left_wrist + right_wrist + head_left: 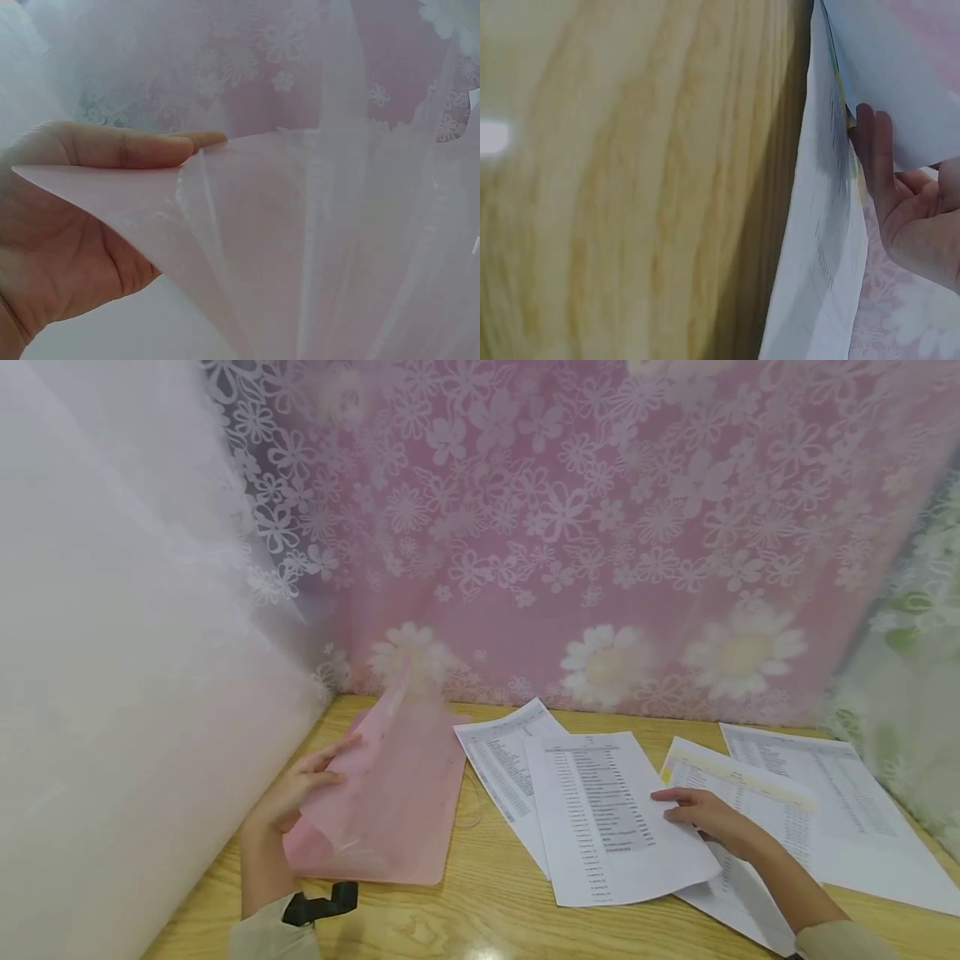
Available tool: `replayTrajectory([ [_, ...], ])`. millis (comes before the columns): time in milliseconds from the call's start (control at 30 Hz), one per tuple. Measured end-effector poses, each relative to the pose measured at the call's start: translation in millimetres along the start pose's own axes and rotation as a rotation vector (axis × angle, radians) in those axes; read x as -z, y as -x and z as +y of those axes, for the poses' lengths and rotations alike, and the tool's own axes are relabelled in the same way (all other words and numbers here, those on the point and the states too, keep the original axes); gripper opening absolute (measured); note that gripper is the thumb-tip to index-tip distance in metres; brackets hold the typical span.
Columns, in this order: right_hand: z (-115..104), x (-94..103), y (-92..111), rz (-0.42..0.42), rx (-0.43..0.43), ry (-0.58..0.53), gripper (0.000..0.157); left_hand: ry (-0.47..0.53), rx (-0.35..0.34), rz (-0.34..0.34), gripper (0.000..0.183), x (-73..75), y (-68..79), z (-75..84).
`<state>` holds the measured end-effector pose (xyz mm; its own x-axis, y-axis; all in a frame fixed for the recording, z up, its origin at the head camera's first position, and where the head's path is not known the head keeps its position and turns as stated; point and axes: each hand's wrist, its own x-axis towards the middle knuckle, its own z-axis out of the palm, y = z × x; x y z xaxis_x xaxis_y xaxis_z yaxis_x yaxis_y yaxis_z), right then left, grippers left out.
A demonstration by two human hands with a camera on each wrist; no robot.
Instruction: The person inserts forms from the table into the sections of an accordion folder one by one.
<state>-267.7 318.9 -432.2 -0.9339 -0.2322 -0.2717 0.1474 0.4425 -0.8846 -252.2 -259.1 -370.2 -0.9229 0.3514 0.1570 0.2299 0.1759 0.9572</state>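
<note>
On the left of the head view, a pink folder [450,814] lies spread on the table, its cover and thin clear sleeves [397,777] lifted. My left hand [288,793] grips the raised cover at its left edge. Up close, the fingers [135,148] run along the translucent pink cover [255,210]; the thumb is hard to make out. Right of centre, my right hand [712,820] pinches the right edge of a printed sheet [600,868]. Fingers [881,150] of that hand lie against the sheet [885,67] in the right wrist view.
Another printed page [495,760] lies partly under the held sheet. To the right are a page with a yellow header band [780,797] and a further page [862,810] at the table's edge. A flowered pink curtain [510,593] stands behind the wooden table [480,918]; white sheeting [150,652] hangs left.
</note>
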Motion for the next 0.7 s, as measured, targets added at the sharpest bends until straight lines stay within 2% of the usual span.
replayTrajectory([
  [167, -1, -0.9, 3, 0.025, -0.002, -0.049, 0.048, 0.017, 0.011, 0.005, 0.053, -2.4, -0.8, -0.3],
  [333, -12, -3.2, 12, 0.059, 0.002, -0.081, 0.049, 0.010, 0.015, 0.004, 0.054, -1.6, -1.0, 1.5],
  [700, -33, -5.5, 23, 0.111, 0.032, -0.081, 0.049, 0.023, 0.034, 0.009, 0.054, -0.3, -1.6, 2.0],
])
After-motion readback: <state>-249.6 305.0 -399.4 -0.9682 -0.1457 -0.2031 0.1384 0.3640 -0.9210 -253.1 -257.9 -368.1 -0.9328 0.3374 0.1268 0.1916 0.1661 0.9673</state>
